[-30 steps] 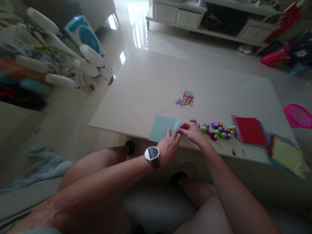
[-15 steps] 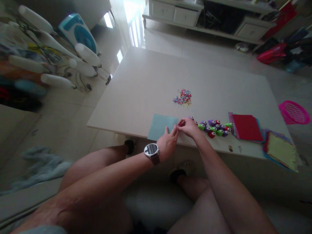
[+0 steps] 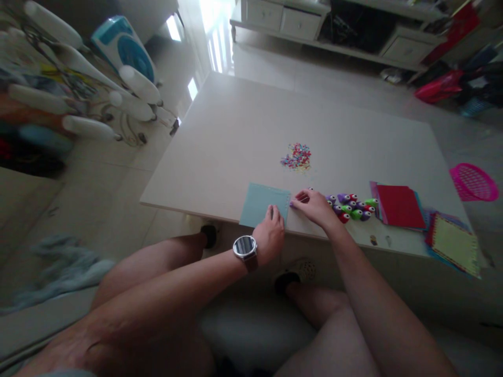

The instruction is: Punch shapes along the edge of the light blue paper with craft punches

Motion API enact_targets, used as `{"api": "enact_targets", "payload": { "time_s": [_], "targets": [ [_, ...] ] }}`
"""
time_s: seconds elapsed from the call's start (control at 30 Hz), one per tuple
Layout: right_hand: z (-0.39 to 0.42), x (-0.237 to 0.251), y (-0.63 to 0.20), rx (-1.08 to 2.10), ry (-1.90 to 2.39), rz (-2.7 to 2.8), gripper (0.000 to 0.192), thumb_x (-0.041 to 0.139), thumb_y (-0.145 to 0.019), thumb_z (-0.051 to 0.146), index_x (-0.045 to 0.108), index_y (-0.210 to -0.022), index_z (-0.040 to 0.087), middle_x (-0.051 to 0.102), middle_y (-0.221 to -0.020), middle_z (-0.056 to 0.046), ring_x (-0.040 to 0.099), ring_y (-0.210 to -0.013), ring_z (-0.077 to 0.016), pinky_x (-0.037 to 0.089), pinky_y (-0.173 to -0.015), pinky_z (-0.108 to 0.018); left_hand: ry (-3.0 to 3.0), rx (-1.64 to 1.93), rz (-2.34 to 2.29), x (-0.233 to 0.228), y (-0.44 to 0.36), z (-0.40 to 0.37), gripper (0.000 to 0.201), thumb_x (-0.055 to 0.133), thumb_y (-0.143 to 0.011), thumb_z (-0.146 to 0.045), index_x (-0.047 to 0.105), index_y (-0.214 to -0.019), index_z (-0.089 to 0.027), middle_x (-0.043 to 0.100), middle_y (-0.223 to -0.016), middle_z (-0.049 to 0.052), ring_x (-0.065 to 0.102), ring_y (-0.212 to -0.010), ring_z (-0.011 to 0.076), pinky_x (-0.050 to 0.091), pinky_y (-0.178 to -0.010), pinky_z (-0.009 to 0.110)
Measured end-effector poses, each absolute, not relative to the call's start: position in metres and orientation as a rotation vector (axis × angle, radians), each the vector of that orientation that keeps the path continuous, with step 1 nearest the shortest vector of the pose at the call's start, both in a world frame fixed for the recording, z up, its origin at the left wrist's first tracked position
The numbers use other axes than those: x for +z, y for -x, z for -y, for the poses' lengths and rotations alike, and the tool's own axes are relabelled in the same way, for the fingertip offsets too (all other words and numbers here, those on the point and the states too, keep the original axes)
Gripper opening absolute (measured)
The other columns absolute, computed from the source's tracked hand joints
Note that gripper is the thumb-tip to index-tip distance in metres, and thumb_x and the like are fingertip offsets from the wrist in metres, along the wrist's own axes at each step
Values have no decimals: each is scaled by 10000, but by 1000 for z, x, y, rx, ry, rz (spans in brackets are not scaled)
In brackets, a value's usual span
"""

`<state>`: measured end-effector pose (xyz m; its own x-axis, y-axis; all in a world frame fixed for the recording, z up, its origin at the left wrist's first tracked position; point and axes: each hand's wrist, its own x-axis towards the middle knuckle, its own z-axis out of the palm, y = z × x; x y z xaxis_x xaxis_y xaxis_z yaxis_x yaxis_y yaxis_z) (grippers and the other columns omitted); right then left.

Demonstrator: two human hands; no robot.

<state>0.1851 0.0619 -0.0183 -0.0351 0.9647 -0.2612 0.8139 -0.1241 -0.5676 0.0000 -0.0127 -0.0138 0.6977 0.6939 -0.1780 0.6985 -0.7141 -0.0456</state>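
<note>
A light blue paper sheet [image 3: 260, 201] lies at the near edge of the white table [image 3: 243, 120]. My left hand [image 3: 271, 234], with a watch [image 3: 244, 246] on the wrist, grips the sheet's near right corner, thumb on top. My right hand [image 3: 315, 205] pinches a small purple punch [image 3: 293, 204] against the sheet's right edge. A cluster of small purple, green and red punches [image 3: 352, 207] sits just right of that hand. A pile of coloured paper bits [image 3: 297, 157] lies farther back on the table.
A stack of coloured sheets with red on top [image 3: 398, 205] and a yellow-green sheet [image 3: 454, 243] lie at the table's right. On the floor stand a pink basket [image 3: 473, 182], a blue fan [image 3: 123, 47] and a white rack [image 3: 78, 63]. My bare knees are below.
My right hand has drawn slightly right, to the sheet's right edge. My left hand has slid down to the near corner, so the two hands no longer touch.
</note>
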Motion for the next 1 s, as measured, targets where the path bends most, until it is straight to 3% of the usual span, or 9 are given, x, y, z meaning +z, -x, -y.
{"api": "enact_targets", "payload": {
  "time_s": [0.23,0.4,0.57,0.73,0.8,0.93,1.0],
  "targets": [
    [-60,-16,-185,562,2019,2111,86,695,-848,154,743,-916,174,760,-948,-93,665,-874,-228,478,-807,-320,-2771,-309,-1250,-10,-2,15,505,422,-1012,-245,637,-1368,41,582,-1481,296,461,-1496,386,380,-1247,544],
    [-57,-17,-197,413,2060,2215,75,678,-819,172,733,-868,186,731,-920,-117,607,-976,-297,464,-838,-364,-2613,-201,-1391,-24,-3,19,559,477,-987,-245,533,-1487,-3,517,-1540,305,402,-1532,402,474,-1156,556],
    [-55,-9,-188,497,2002,2227,230,666,-793,112,753,-986,203,713,-999,-125,559,-1136,-331,442,-939,-417,-2627,-123,-1406,-34,-7,20,569,503,-971,-247,531,-1505,-49,564,-1502,284,417,-1516,415,483,-1128,615],
    [-53,-5,-178,637,2024,2265,226,595,-823,90,738,-953,210,717,-1027,-112,580,-1152,-319,411,-982,-474,-2549,-157,-1434,-31,-8,20,590,489,-973,-241,511,-1525,-35,520,-1548,291,373,-1544,427,444,-1169,630],
    [-53,-7,-178,638,2025,2263,272,585,-834,104,745,-1029,208,720,-1084,-126,582,-1172,-329,418,-997,-497,-2518,-159,-1433,-30,-8,21,603,485,-970,-240,500,-1535,-32,500,-1566,294,353,-1556,431,430,-1186,627],
    [-54,-12,-180,505,1975,2181,506,594,-842,142,672,-1337,211,631,-1395,-169,518,-1323,-357,423,-1056,-537,-2478,-137,-1429,-32,-7,21,643,486,-965,-249,453,-1575,-48,479,-1587,287,321,-1571,438,431,-1188,625],
    [-55,-14,-181,449,1965,2151,476,595,-852,165,676,-1319,205,634,-1396,-163,510,-1334,-361,436,-1059,-533,-2485,-122,-1415,-33,-7,21,653,483,-962,-247,441,-1587,-65,482,-1588,279,321,-1572,439,437,-1181,629]
  ]
}}
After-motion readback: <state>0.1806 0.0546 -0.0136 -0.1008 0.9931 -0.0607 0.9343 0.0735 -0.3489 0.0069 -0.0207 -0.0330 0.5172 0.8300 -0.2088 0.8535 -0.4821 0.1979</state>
